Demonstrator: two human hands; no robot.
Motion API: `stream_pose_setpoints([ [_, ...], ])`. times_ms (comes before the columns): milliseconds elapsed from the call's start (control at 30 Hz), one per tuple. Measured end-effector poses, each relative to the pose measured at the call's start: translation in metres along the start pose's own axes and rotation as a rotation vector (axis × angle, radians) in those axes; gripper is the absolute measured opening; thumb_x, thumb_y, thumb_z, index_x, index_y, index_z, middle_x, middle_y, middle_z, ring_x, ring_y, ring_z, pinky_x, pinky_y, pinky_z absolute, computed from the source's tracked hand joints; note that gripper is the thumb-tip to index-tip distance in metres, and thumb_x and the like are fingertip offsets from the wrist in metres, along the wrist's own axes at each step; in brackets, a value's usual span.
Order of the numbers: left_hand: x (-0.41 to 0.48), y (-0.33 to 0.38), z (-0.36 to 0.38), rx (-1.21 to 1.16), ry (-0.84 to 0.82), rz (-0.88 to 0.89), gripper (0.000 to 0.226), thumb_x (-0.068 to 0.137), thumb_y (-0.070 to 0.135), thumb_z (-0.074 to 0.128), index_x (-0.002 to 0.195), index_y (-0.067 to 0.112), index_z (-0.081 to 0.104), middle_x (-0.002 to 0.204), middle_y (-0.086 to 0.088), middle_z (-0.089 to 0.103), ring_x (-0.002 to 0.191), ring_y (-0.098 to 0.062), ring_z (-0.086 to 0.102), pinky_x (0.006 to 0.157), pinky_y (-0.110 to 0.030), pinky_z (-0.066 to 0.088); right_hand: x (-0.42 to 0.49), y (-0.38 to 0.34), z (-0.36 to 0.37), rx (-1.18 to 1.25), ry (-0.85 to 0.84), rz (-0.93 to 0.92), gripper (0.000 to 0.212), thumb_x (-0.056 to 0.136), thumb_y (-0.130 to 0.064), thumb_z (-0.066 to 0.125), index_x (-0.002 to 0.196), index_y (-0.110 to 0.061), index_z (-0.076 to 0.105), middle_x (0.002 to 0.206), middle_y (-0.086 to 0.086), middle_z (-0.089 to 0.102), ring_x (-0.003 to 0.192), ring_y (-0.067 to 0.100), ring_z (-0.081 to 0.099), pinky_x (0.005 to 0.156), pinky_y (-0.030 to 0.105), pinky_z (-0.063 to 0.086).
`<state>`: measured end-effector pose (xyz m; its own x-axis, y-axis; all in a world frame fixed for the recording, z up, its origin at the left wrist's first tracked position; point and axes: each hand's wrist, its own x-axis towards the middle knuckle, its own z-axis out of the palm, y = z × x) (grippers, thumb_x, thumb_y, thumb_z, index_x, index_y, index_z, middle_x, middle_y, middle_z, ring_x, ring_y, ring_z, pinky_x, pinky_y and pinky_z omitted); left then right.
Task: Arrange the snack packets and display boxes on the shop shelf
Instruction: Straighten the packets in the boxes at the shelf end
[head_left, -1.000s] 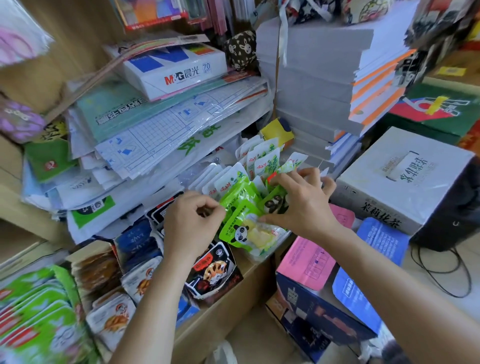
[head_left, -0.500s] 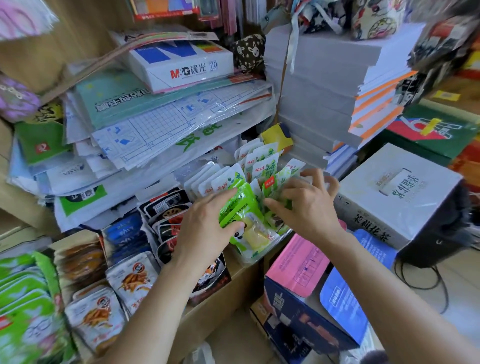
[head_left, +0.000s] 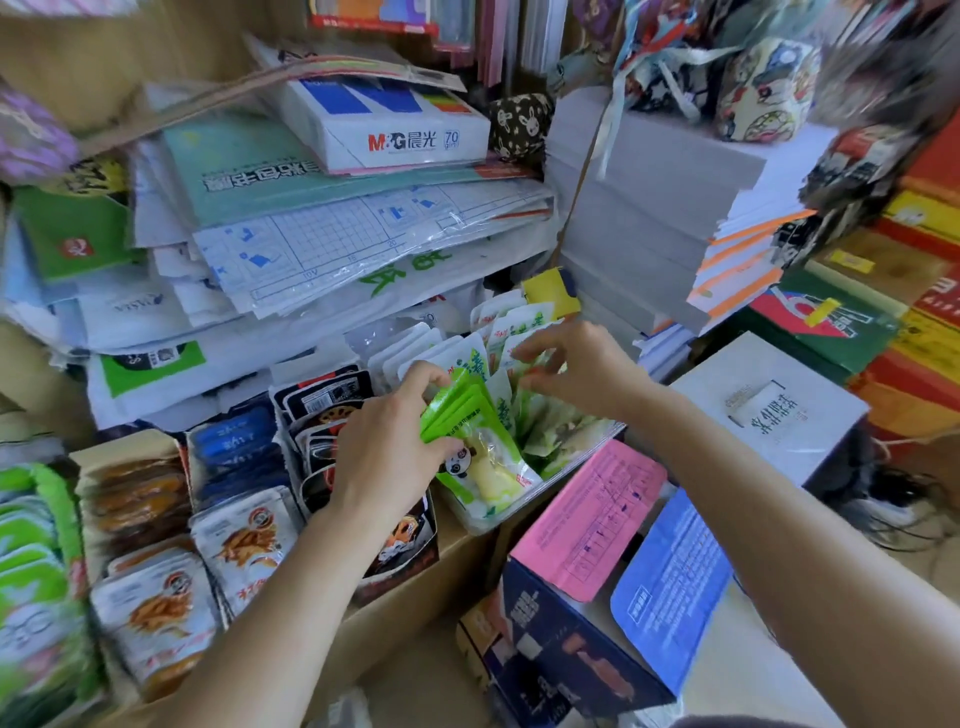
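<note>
Head view: left hand (head_left: 387, 457) grips green packets (head_left: 457, 410).

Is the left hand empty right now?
No, the left hand grips a bunch of green panda packets by their tops.

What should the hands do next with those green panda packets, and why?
Probably the left hand should push its green packets upright into the clear tray. It pinches their tops, and they lean forward over the tray's front edge, while the white packets behind stand in a row. The right hand, blurred, is just behind them.
</note>
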<state>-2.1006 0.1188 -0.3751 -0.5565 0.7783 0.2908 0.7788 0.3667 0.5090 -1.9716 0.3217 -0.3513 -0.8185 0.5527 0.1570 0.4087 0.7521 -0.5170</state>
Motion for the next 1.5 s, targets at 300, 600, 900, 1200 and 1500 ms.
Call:
stream_pose_setpoints([
  [300, -0.001, -0.005, -0.004, -0.067, 0.012, 0.028, 0.054, 0.073, 0.041, 0.087, 0.119, 0.03, 0.063, 0.088, 0.015, 0.069, 0.068, -0.011, 0.066, 0.061, -0.036, 0.057, 0.053, -0.016, -0.001, -0.334, -0.4, -0.1, 0.015, 0.085, -0.023, 0.078, 0.097, -0.013, 0.079, 0.08, -0.006, 0.068, 0.075, 0.009, 0.057, 0.063, 0.015, 0.039],
  [600, -0.002, -0.006, 0.0, -0.109, 0.075, 0.073, 0.071, 0.072, 0.042, 0.088, 0.135, 0.029, 0.059, 0.112, 0.006, 0.072, 0.1, -0.018, 0.068, 0.083, -0.03, 0.052, 0.057, -0.032, -0.008, 0.121, -0.206, -0.022, 0.01, 0.082, -0.008, 0.08, 0.092, -0.006, 0.079, 0.08, 0.014, 0.075, 0.068, 0.005, 0.061, 0.071, 0.029, 0.056],
  [900, 0.001, -0.013, 0.003, -0.107, 0.104, 0.078, 0.066, 0.074, 0.043, 0.086, 0.133, 0.031, 0.06, 0.098, 0.009, 0.074, 0.083, -0.016, 0.07, 0.068, -0.029, 0.053, 0.064, -0.038, -0.004, 0.199, -0.443, 0.068, 0.009, 0.089, -0.01, 0.074, 0.096, -0.006, 0.077, 0.077, 0.003, 0.075, 0.065, 0.011, 0.072, 0.065, 0.019, 0.055],
  [1200, 0.011, -0.014, 0.009, -0.043, 0.093, -0.013, 0.024, 0.085, 0.034, 0.079, 0.106, 0.023, 0.075, 0.051, 0.01, 0.052, 0.037, -0.001, 0.038, 0.044, -0.017, 0.02, 0.024, -0.005, -0.025, -0.122, -0.422, -0.042, 0.032, 0.085, -0.023, 0.078, 0.116, -0.023, 0.072, 0.111, -0.007, 0.072, 0.099, 0.008, 0.066, 0.081, 0.009, 0.047],
  [1500, 0.02, -0.013, 0.01, -0.097, 0.095, 0.074, 0.054, 0.081, 0.032, 0.083, 0.131, 0.026, 0.062, 0.111, 0.001, 0.074, 0.096, -0.022, 0.071, 0.075, -0.031, 0.053, -0.014, -0.016, 0.019, -0.09, -0.281, 0.06, 0.059, 0.08, -0.039, 0.081, 0.132, -0.023, 0.059, 0.099, -0.009, 0.072, 0.085, 0.007, 0.065, 0.079, 0.027, 0.055],
])
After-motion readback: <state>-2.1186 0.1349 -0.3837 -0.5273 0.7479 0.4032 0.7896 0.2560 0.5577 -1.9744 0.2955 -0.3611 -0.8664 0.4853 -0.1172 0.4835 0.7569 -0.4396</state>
